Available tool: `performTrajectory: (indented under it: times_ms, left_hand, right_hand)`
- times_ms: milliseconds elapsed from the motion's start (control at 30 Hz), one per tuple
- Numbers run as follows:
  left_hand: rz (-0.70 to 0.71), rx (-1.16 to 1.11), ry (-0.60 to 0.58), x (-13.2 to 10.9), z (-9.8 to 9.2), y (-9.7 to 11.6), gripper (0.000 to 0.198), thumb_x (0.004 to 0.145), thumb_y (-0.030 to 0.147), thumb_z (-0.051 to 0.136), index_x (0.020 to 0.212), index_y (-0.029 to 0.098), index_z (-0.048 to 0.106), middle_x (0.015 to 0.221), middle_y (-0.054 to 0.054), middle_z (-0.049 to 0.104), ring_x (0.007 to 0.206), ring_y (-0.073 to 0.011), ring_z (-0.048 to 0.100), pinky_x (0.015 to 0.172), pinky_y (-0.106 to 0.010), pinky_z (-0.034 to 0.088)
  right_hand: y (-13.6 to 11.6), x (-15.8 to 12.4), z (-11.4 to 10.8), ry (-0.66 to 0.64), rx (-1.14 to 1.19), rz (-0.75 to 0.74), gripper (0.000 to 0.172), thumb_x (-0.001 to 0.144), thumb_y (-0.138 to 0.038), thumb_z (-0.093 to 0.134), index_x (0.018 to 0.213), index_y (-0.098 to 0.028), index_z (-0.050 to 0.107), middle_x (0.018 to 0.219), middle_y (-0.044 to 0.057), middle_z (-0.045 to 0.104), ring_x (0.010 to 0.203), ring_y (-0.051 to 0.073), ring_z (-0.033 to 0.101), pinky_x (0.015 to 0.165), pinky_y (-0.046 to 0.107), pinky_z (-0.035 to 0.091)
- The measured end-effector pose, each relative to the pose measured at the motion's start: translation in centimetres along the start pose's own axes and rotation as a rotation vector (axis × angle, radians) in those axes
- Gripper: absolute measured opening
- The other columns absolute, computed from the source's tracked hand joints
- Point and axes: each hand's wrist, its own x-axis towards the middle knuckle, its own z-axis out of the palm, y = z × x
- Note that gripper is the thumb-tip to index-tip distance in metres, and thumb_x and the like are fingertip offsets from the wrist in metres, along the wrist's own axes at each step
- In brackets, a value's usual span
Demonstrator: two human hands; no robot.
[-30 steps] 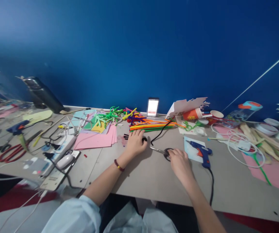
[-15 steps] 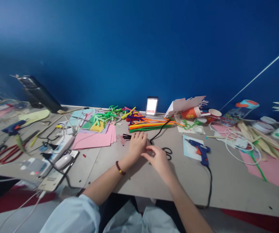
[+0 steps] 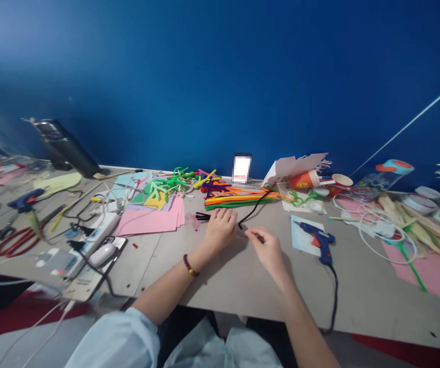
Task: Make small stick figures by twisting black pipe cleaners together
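Note:
Near the middle of the table, my left hand (image 3: 222, 227) is closed over a small bunch of black pipe cleaners (image 3: 203, 217), whose ends stick out to the left of it. One long black pipe cleaner (image 3: 251, 212) rises from beside its fingertips toward the back right. A little to the right, my right hand (image 3: 268, 248) is closed on small scissors (image 3: 260, 238); a dark handle shows at the fingers and a thin blade points at the left hand. Behind both hands lies a pile of orange, yellow and green pipe cleaners (image 3: 238, 200).
On the right, a blue glue gun (image 3: 317, 238) rests on light blue paper. A phone (image 3: 241, 168) leans on the blue wall. To the left are pink paper sheets (image 3: 148, 220), a power strip (image 3: 97, 235), a mouse (image 3: 102, 254) and red-handled scissors (image 3: 16, 243).
My right hand has moved right, away from the left hand, and has taken hold of the scissors that lay beside it. The left hand stays over the black pipe cleaners.

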Motion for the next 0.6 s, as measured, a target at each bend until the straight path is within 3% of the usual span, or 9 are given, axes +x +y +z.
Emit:
performTrajectory:
  times_ms: [133, 267, 400, 600]
  left_hand:
    - [0.269, -0.022, -0.055, 0.3, -0.8, 0.3, 0.021, 0.086, 0.016, 0.047, 0.104, 0.013, 0.058, 0.101, -0.011, 0.062, 0.097, -0.0239, 0.054, 0.091, -0.040, 0.040]
    - [0.464, -0.065, -0.093, 0.4, -1.0, 0.8, 0.021, 0.088, 0.015, 0.044, 0.101, 0.011, 0.059, 0.101, -0.012, 0.061, 0.095, -0.0225, 0.054, 0.089, -0.038, 0.041]
    - [0.509, -0.099, -0.098, 0.2, -0.6, 1.1, 0.021, 0.086, 0.012, 0.045, 0.100, 0.011, 0.061, 0.103, -0.011, 0.062, 0.094, -0.0219, 0.055, 0.089, -0.038, 0.042]
    - [0.509, -0.124, -0.123, -0.1, 0.2, 1.0, 0.025, 0.086, 0.011, 0.046, 0.106, 0.012, 0.060, 0.103, -0.011, 0.064, 0.096, -0.0223, 0.056, 0.088, -0.038, 0.041]
  right_hand:
    - [-0.4, 2.3, -2.5, 0.118, -0.033, -0.002, 0.023, 0.080, -0.038, 0.057, 0.075, -0.020, 0.069, 0.082, 0.007, 0.070, 0.075, 0.020, 0.062, 0.065, 0.029, 0.049]
    - [-2.2, 4.1, -3.1, -0.050, -0.097, -0.063, 0.022, 0.078, -0.037, 0.058, 0.073, -0.020, 0.071, 0.080, 0.007, 0.070, 0.072, 0.019, 0.063, 0.063, 0.028, 0.049]
    - [-3.1, 4.7, -2.6, -0.241, -0.244, -0.069, 0.020, 0.080, -0.032, 0.058, 0.071, -0.021, 0.072, 0.080, 0.005, 0.070, 0.064, 0.017, 0.062, 0.060, 0.028, 0.047]
    - [-3.3, 4.6, -2.4, -0.326, -0.473, -0.089, 0.018, 0.081, -0.030, 0.059, 0.073, -0.023, 0.073, 0.081, 0.005, 0.069, 0.074, 0.019, 0.062, 0.065, 0.028, 0.044]
